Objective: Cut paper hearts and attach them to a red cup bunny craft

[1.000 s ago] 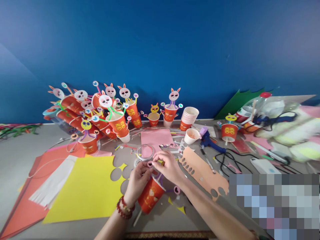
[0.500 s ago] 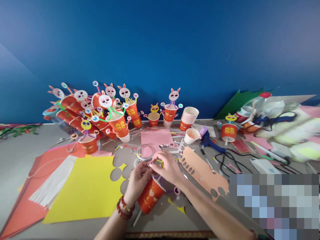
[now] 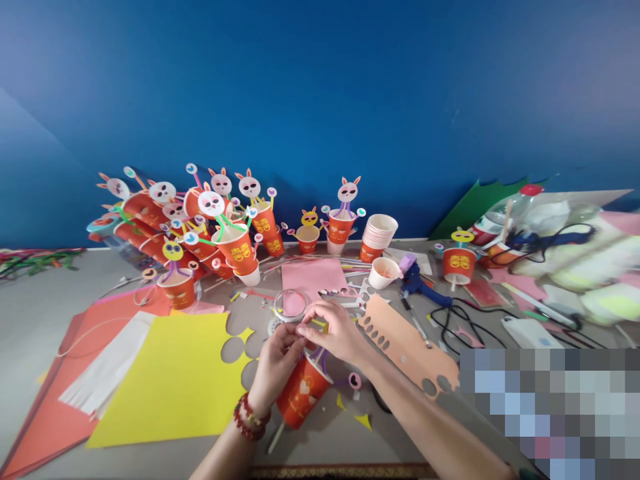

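My left hand [image 3: 279, 357], with red bead bracelets on its wrist, and my right hand [image 3: 334, 333] meet fingertip to fingertip above a tilted red paper cup [image 3: 303, 392]. Both hands pinch a small pink paper disc, now mostly hidden by the fingers. Purple pipe cleaners [image 3: 323, 360] rise from the cup's mouth behind my right hand. One sticks out at the cup's right side and ends in a pink disc with a dark heart [image 3: 355, 381]. A white stick [image 3: 275, 439] pokes out below the cup's base.
Left lies a yellow sheet [image 3: 165, 380] with round cutouts. Finished animal-faced cups [image 3: 234, 250] stand along the blue wall, beside a cup stack [image 3: 379, 237]. To the right are peach cut card [image 3: 400, 340], a blue glue gun [image 3: 420, 287] with black cable, and a white box [image 3: 530, 332].
My fingers have closed further over the pink disc, which showed more clearly before. The cup has shifted very slightly to the right; otherwise the hands stay in place.
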Motion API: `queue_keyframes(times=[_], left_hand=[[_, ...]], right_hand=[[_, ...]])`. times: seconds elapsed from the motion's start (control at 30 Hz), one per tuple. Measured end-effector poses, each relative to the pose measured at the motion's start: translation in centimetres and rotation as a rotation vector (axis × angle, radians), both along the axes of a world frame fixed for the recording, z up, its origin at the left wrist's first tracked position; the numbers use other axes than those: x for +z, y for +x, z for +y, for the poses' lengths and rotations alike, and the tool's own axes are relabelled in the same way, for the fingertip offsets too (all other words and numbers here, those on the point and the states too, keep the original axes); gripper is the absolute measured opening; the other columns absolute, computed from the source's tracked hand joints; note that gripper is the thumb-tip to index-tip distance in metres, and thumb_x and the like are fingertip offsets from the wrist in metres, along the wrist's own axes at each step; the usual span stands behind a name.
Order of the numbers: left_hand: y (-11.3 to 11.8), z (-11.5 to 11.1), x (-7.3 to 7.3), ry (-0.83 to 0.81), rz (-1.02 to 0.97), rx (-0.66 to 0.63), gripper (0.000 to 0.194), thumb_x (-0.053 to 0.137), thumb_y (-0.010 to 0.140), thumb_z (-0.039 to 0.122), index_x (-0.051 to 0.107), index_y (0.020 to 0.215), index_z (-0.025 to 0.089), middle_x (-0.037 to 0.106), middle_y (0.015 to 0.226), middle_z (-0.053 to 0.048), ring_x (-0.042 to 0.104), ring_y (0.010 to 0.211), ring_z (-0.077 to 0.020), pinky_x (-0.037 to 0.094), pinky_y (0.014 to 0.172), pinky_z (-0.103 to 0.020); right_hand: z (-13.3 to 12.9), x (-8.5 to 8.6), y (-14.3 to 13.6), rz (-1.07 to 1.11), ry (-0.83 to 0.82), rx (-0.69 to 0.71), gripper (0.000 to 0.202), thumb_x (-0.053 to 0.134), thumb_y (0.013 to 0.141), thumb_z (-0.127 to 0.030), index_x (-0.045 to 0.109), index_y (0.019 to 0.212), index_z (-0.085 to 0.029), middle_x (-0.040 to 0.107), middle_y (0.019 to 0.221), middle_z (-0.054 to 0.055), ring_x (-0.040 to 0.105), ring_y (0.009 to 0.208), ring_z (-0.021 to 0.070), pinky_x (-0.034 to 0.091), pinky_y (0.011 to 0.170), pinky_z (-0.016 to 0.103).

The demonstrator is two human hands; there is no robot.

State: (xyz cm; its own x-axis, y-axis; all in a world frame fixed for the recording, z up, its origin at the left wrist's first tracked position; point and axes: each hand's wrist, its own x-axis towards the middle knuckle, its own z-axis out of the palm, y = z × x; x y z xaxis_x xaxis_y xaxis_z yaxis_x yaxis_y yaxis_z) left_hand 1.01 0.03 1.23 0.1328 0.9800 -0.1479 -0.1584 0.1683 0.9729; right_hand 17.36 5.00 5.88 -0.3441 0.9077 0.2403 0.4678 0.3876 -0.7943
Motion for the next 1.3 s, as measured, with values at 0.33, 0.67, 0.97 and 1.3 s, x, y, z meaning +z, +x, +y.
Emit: queue_keyframes(times=[0.33, 0.67, 0.97, 1.3], left_hand=[[0.0, 0.1, 1.6, -0.04, -0.042, 0.11, 0.034, 0.072, 0.08, 0.047, 0.056, 0.094, 0.02, 0.074, 0.077, -0.003, 0.06, 0.06, -0.0123, 0.044, 0.058, -0.022], [-0.5, 0.0, 2.2, -0.023, -0.285, 0.258, 0.028, 0.072, 0.082, 0.04, 0.056, 0.095, 0.022, 0.073, 0.081, -0.001, 0.066, 0.071, -0.0139, 0.05, 0.066, -0.023], [0.8, -0.3, 3.5, 0.032, -0.317, 0.342, 0.027, 0.073, 0.081, 0.039, 0.054, 0.092, 0.023, 0.073, 0.08, 0.0, 0.063, 0.064, -0.0112, 0.048, 0.06, -0.02], [0.9, -0.9, 4.1, 0.098, -0.182, 0.274, 0.024, 0.07, 0.085, 0.039, 0.056, 0.094, 0.021, 0.069, 0.075, 0.001, 0.052, 0.058, -0.0083, 0.039, 0.053, -0.019]], right_hand=[[0.2, 1.0, 2.8, 0.234, 0.038, -0.224, 0.014, 0.059, 0.093, -0.035, 0.065, 0.098, -0.024, 0.068, 0.111, 0.008, 0.06, 0.11, 0.0259, 0.047, 0.094, 0.038], [-4.8, -3.6, 7.7, 0.571, -0.361, -0.166, 0.036, 0.062, 0.079, -0.026, 0.062, 0.115, -0.025, 0.067, 0.116, 0.01, 0.067, 0.104, 0.0276, 0.056, 0.089, 0.041], [-6.7, -2.6, 2.4, 0.571, -0.372, 0.139, 0.074, 0.086, 0.068, -0.045, 0.057, 0.134, -0.028, 0.064, 0.129, 0.012, 0.051, 0.129, 0.0369, 0.04, 0.109, 0.053], [-6.5, -5.0, 1.2, 0.591, -0.343, 0.052, 0.066, 0.079, 0.07, -0.059, 0.064, 0.124, -0.024, 0.072, 0.114, 0.013, 0.064, 0.113, 0.036, 0.049, 0.099, 0.051]])
